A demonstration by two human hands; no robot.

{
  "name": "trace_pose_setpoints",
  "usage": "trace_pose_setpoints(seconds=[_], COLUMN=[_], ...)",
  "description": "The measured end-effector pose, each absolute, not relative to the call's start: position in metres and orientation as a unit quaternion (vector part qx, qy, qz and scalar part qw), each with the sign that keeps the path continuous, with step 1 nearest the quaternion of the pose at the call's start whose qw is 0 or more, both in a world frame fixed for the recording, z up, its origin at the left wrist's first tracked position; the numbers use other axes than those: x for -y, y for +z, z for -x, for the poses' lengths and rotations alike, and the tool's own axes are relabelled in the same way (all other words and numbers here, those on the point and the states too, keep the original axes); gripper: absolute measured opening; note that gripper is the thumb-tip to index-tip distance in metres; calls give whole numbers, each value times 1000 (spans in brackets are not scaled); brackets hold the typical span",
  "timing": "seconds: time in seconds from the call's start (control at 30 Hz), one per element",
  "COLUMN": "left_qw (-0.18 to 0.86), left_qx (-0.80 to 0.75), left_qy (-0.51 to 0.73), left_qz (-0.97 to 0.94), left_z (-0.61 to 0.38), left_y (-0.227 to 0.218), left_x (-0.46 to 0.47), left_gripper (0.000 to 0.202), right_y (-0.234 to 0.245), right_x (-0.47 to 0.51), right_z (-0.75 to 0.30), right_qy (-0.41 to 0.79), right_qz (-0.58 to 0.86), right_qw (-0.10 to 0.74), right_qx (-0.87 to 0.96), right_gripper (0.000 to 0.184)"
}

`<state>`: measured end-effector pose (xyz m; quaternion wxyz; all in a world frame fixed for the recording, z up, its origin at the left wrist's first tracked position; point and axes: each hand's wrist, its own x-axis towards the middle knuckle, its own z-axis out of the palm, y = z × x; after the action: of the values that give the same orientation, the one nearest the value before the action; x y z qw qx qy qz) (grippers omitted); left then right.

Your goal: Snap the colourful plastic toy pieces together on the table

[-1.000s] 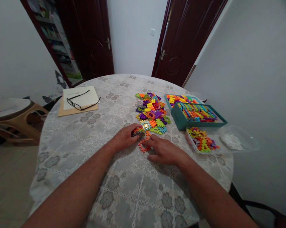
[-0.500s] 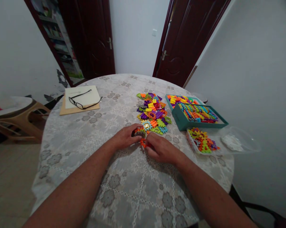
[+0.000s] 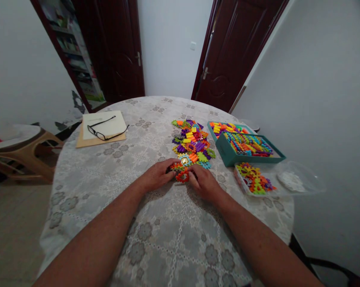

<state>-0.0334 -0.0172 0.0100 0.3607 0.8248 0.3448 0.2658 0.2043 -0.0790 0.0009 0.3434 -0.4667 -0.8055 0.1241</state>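
My left hand [image 3: 159, 174] is closed around the left side of a small cluster of joined toy building pieces [image 3: 176, 167], orange, green and dark in colour. My right hand [image 3: 204, 181] grips the right edge of an orange gear-shaped piece [image 3: 182, 176] at the near side of that cluster. Whether the orange piece is locked into the others I cannot tell, since fingers cover part of it. Just beyond the hands, a light blue and cream piece with a gold centre [image 3: 185, 160] lies at the near end of a heap of mixed gear pieces and short tubes [image 3: 194, 137].
Teal boxes with colourful tubes [image 3: 224, 127] and beaded sticks [image 3: 248, 144] stand at the right. In front of them is a clear plastic container of gear pieces [image 3: 254, 179] with its lid open. Black glasses [image 3: 104, 135] rest on papers at the left of the cloth-covered round table [image 3: 165, 239].
My right hand has turned and shifted slightly right, so the orange gear piece, mostly covered before, now shows between the hands. My left hand keeps its hold.
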Motion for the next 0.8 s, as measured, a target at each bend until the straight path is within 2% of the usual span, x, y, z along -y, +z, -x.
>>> trace_pose_setpoints(seconds=[0.3, 0.6, 0.8], left_qw=[368, 434, 413], left_qx=[-347, -312, -318], left_qy=[278, 269, 240], left_qz=[-817, -801, -819], left_z=[33, 38, 39], left_y=[6, 15, 14], left_x=[15, 15, 16], left_gripper=[53, 53, 67], right_y=[5, 3, 3], right_x=[79, 79, 79], right_z=[-204, -204, -199], right_qy=[108, 133, 137], right_qz=[446, 435, 432], right_qw=[359, 347, 357], right_qx=[813, 820, 817], right_gripper=[16, 19, 17])
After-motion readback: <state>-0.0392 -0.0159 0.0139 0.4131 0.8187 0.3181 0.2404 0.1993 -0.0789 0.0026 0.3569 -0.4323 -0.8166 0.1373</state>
